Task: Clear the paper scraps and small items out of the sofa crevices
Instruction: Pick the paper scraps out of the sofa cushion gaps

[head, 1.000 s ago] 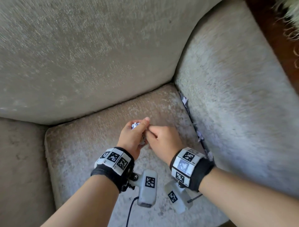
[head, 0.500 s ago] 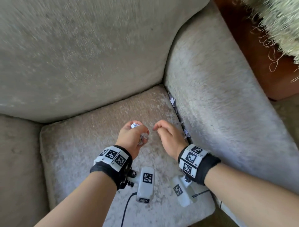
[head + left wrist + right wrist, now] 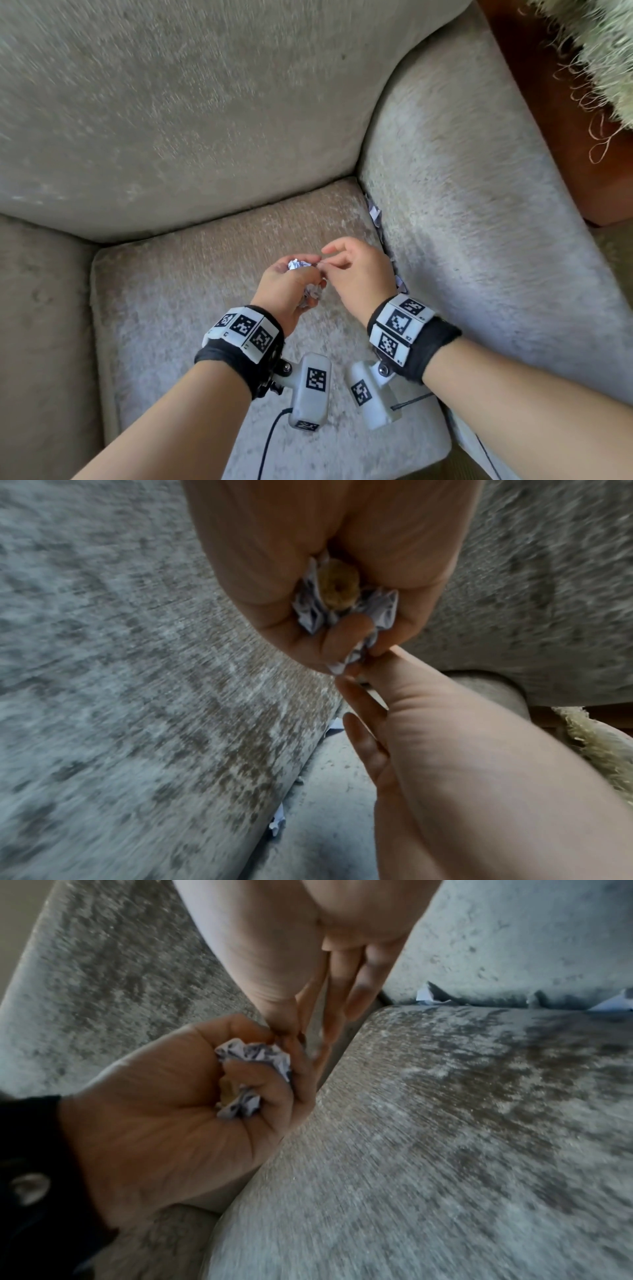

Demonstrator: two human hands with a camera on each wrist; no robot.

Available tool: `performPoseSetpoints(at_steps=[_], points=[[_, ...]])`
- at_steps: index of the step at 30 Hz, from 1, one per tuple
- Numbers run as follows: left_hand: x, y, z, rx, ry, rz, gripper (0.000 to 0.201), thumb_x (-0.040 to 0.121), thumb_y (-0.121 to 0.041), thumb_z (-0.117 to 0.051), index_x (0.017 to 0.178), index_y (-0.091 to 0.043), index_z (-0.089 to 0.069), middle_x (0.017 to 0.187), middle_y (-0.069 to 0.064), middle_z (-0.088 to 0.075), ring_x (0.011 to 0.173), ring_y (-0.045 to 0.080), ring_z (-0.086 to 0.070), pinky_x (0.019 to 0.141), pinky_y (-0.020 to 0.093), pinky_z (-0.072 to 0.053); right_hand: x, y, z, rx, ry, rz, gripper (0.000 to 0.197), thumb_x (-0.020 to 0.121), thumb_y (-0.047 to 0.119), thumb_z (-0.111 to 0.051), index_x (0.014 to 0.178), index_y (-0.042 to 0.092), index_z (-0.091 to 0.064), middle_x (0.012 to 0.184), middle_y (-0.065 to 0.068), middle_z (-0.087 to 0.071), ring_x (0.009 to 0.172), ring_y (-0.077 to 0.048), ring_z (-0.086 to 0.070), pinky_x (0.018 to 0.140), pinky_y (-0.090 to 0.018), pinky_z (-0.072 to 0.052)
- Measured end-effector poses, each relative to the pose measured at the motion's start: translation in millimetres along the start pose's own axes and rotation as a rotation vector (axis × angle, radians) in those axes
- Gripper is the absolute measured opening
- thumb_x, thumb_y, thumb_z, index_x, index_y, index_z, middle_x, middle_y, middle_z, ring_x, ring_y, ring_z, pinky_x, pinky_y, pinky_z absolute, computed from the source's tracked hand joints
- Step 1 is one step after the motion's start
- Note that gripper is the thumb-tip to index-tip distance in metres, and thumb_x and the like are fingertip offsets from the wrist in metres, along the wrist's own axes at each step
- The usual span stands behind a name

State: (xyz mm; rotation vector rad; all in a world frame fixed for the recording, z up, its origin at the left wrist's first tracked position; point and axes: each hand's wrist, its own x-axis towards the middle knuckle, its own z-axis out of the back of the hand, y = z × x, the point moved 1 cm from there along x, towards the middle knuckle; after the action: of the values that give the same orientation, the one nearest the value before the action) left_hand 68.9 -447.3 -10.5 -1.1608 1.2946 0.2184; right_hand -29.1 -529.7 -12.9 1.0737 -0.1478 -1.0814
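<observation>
I have the left hand (image 3: 291, 291) curled tight around a wad of crumpled paper scraps (image 3: 253, 1056), white with dark print. From the left wrist camera I also make out a small brown roundish item (image 3: 337, 584) tucked in the palm among the paper; I cannot tell what it is. The right hand (image 3: 359, 274) sits just beside it above the seat cushion (image 3: 171, 308), thumb and forefinger brought together at the edge of the wad and touching it, the other fingers (image 3: 363, 988) fairly straight. Whether that pinch has hold of a scrap of its own I cannot tell. More paper scraps (image 3: 375, 214) are lodged in the crevice between the seat cushion and the sofa armrest (image 3: 479, 240), one near the back corner and others (image 3: 424, 995) spaced along the gap. The back cushion (image 3: 205, 120) rises behind both hands.
</observation>
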Motion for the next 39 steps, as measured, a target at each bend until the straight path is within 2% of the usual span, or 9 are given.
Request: performPoseSetpoints(at_steps=[10,13,16,20,25,31,35,38,39], points=[[10,7,1,-0.060,-0.021,0.022,0.021,0.084,0.010,-0.052,0.097,-0.005,-0.059,0.082,0.019,-0.062,0.059,0.022,-0.059,0.045,0.024,-0.045,-2,0,-2,-0.095,0.076,0.070,0.015,0.090,0.022,-0.064,0.094,0.031,-0.075,0.086,0.019,-0.073,0.076,0.006,-0.065,0.068,-0.017,-0.054],[15,5,3,-0.082,-0.029,0.026,0.018,0.085,0.009,-0.055,0.089,-0.008,-0.061,0.075,0.013,-0.064,0.058,0.018,-0.061,0.045,0.023,-0.045,8,-7,-3,-0.121,0.013,0.052,0.006,0.084,0.033,-0.070,0.089,0.031,-0.072,0.084,0.020,-0.072,0.075,0.004,-0.066,0.068,-0.024,-0.056],[22,-1,10,-0.073,-0.058,0.028,0.019,0.085,0.007,-0.057,0.080,-0.011,-0.059,0.066,0.008,-0.062,0.053,0.014,-0.063,0.044,0.021,-0.043,24,-15,2,-0.163,-0.031,-0.025,0.018,0.087,0.043,-0.063,0.100,0.030,-0.062,0.100,0.017,-0.067,0.088,-0.004,-0.065,0.075,-0.026,-0.054],[30,-9,23,-0.070,-0.043,0.031,0.020,0.084,0.008,-0.058,0.077,-0.010,-0.058,0.067,0.008,-0.062,0.057,0.017,-0.063,0.042,0.022,-0.042,71,-23,9,-0.466,0.063,-0.093,0.049,0.095,0.026,-0.052,0.142,0.018,-0.039,0.140,-0.001,-0.047,0.122,-0.021,-0.052,0.094,-0.034,-0.048],[38,-19,32,-0.071,-0.017,0.031,0.019,0.084,0.009,-0.056,0.077,-0.009,-0.057,0.066,0.009,-0.061,0.057,0.018,-0.062,0.041,0.022,-0.041,143,-27,4,-0.701,0.183,-0.163,0.072,0.087,0.018,-0.062,0.147,0.002,-0.025,0.152,-0.014,-0.029,0.137,-0.031,-0.035,0.111,-0.038,-0.034],[46,-22,40,-0.055,0.004,0.044,0.021,0.084,0.011,-0.055,0.076,-0.009,-0.058,0.071,0.009,-0.060,0.061,0.019,-0.061,0.040,0.021,-0.039,167,-40,-14,-0.656,0.231,-0.317,0.083,0.088,0.021,-0.052,0.154,0.007,-0.003,0.163,-0.004,-0.003,0.147,-0.026,-0.018,0.118,-0.035,-0.021],[49,-21,44,-0.042,-0.001,0.062,0.021,0.084,0.011,-0.053,0.078,-0.008,-0.058,0.068,0.008,-0.060,0.058,0.017,-0.061,0.041,0.021,-0.039,178,-33,-14,-0.624,0.206,-0.479,0.064,0.087,0.015,-0.051,0.146,0.008,-0.027,0.144,-0.013,-0.045,0.124,-0.036,-0.051,0.094,-0.038,-0.043],[48,-22,42,-0.033,0.005,0.075,0.021,0.084,0.011,-0.053,0.078,-0.008,-0.058,0.065,0.006,-0.061,0.058,0.017,-0.061,0.042,0.021,-0.039,185,-24,-7,-0.773,0.440,-0.442,0.012,0.092,0.007,-0.042,0.089,-0.001,-0.051,0.090,-0.016,-0.055,0.082,-0.030,-0.059,0.069,-0.033,-0.044],[48,-23,41,-0.031,0.006,0.073,0.022,0.084,0.011,-0.052,0.077,-0.009,-0.058,0.064,0.006,-0.061,0.057,0.017,-0.061,0.042,0.021,-0.039,187,-27,-9,-0.835,0.522,-0.430,0.024,0.094,0.002,-0.038,0.071,0.002,-0.043,0.075,-0.012,-0.046,0.064,-0.024,-0.050,0.059,-0.028,-0.038]])
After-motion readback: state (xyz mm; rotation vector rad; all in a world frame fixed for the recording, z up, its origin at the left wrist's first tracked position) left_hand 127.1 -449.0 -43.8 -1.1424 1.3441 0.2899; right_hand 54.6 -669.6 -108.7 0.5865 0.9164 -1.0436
